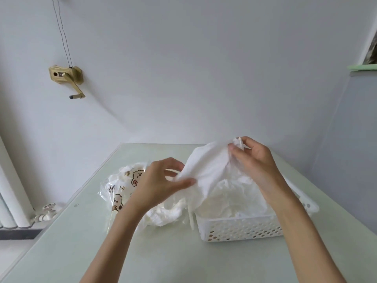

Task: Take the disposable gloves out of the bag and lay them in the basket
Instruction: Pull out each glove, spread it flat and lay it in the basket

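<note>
Nearest the camera, two bare forearms reach over the pale green desk (61, 242). Both hands hold a translucent white glove (206, 166) stretched above the basket (240, 229): the left hand (161, 182) pinches its lower end, the right hand (253, 158) pinches its upper end. More gloves (230, 199) fill the perforated white basket. Just left lies the cartoon-printed bag (122, 186).

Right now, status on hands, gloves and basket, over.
Left hand and right hand both pinch one glove, stretched above basket. Gloves already inside. Bag left of basket, more spilling out. Nothing in the way.
</note>
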Tool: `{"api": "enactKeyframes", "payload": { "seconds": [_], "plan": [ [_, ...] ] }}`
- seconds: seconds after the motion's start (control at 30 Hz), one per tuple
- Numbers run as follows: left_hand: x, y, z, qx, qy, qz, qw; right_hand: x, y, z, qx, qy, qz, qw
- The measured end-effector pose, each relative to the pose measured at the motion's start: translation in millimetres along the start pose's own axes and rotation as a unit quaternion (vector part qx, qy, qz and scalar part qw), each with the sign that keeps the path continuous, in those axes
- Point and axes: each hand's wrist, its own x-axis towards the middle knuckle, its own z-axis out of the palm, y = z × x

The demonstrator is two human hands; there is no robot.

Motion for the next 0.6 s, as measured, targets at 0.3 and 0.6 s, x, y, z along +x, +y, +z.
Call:
{"api": "enactKeyframes", "payload": {
  "seconds": [0.3,0.6],
  "plan": [
    [13.1,49.4,43.5,-0.162,-0.191,0.094,0.963,-20.2,-21.3,-37.2,-0.068,-0.047,-0.118,0.99],
    [25.2,68.6,55.3,-0.164,-0.226,0.092,0.956,-15.7,-12.9,-97.7,-0.095,0.023,-0.119,0.988]
  ]
}}
